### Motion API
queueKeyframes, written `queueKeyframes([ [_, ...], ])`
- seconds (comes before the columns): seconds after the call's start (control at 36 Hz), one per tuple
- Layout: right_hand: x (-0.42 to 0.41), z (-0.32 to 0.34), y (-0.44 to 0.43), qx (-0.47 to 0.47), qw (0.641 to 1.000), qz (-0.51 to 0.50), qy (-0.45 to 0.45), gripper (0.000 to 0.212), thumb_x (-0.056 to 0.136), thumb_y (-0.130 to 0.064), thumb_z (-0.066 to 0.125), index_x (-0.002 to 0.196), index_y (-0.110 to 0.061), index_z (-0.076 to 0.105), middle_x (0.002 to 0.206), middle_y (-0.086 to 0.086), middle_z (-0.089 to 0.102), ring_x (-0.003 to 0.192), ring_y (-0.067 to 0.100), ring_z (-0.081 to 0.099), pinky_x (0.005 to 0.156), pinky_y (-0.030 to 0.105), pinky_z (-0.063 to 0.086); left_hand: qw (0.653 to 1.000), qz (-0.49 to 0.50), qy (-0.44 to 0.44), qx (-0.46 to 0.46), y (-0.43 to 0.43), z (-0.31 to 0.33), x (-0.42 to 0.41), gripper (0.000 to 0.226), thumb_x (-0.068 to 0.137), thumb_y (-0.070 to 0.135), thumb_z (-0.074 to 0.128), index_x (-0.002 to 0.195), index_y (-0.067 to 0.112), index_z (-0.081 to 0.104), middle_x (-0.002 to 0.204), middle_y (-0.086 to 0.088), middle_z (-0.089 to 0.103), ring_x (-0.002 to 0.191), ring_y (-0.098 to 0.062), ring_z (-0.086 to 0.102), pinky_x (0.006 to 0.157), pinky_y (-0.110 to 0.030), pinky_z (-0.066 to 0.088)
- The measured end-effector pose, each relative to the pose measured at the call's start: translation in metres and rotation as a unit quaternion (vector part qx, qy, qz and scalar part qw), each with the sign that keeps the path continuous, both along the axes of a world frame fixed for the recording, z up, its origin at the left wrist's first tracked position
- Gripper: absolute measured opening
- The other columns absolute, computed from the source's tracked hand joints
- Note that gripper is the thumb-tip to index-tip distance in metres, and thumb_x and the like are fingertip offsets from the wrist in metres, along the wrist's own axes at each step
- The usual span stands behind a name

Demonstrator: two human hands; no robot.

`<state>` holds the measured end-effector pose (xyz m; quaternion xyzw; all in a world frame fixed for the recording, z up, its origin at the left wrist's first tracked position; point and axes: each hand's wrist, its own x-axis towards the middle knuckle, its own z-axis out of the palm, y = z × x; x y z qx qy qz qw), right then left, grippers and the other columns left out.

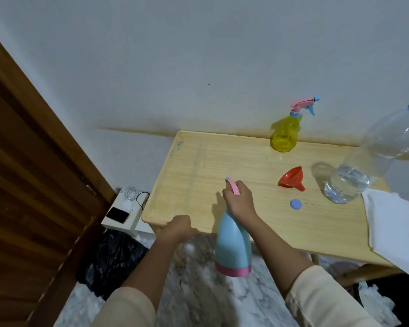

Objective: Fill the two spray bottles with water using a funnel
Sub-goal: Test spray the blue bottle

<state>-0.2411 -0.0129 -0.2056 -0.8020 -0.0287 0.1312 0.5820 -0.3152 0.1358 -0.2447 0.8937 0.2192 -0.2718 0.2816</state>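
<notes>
Tabletop (198, 161), pale wood, pushed against the wall, carries everything. Big clear water bottle (376, 156) stands at its right end, water only low in the base; its top is cut off by the frame edge, so I cannot tell if it is capped. White cloth (392, 223) lies just beside it at the right edge. Blue spray bottle (233, 244) with a pink base band is off the tabletop, hanging upright in front of the near edge, base below table level and over the floor, spray head on. Yellow spray bottle (285, 133) stands upright at the back by the wall, head on too. Orange funnel (291, 179) lies on its side between the yellow bottle and the water bottle, and a small blue cap (295, 204) lies flat just in front of it. Step in hand, likely: bringing the blue bottle to the work spot, with no filling begun. Next move calls for setting it down upright, unscrewing the head, then seating the funnel spout in the neck. Right hand (240, 200) is wrapped round the blue bottle's neck, pink trigger poking out above the knuckles, forearm reaching in from lower right. Left hand (180, 226) has its fingers curled over the near edge, apparently gripping it, arm extended and wrist straight.
</notes>
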Motion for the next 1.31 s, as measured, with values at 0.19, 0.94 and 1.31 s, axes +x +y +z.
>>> queueKeyframes([
  [0.19,-0.003,0.004,0.010,-0.014,0.998,0.007,0.067,0.020,0.066,-0.029,0.041,0.065,-0.009,0.039,0.074,0.012,0.042,0.068,0.023,0.036,0.064,0.032,0.028,1.000,-0.008,0.011,0.017,-0.001,0.000,0.003,0.022,0.090,0.026,0.055,0.089,0.008,0.043,0.078,0.001,0.040,0.063,-0.011,0.037,0.063,-0.027,0.033],
  [0.94,-0.012,-0.002,0.040,-0.023,0.998,0.011,-0.056,0.022,0.079,-0.003,0.049,0.063,-0.012,0.036,0.064,0.001,0.040,0.057,0.015,0.034,0.045,0.014,0.030,0.999,0.034,-0.015,0.004,0.028,-0.014,0.007,0.022,0.089,0.024,0.055,0.080,0.009,0.042,0.073,0.001,0.039,0.072,-0.019,0.044,0.059,-0.027,0.033],
  [1.31,0.078,0.051,0.025,0.001,0.967,-0.093,-0.238,0.043,0.067,-0.014,0.054,0.106,0.001,0.045,0.099,0.013,0.045,0.088,0.023,0.044,0.075,0.012,0.038,0.949,0.024,-0.180,-0.259,0.008,0.035,0.090,0.028,0.077,0.020,0.045,0.097,0.034,0.057,0.100,-0.009,0.061,0.081,-0.016,0.057,0.078,-0.040,0.050],
])
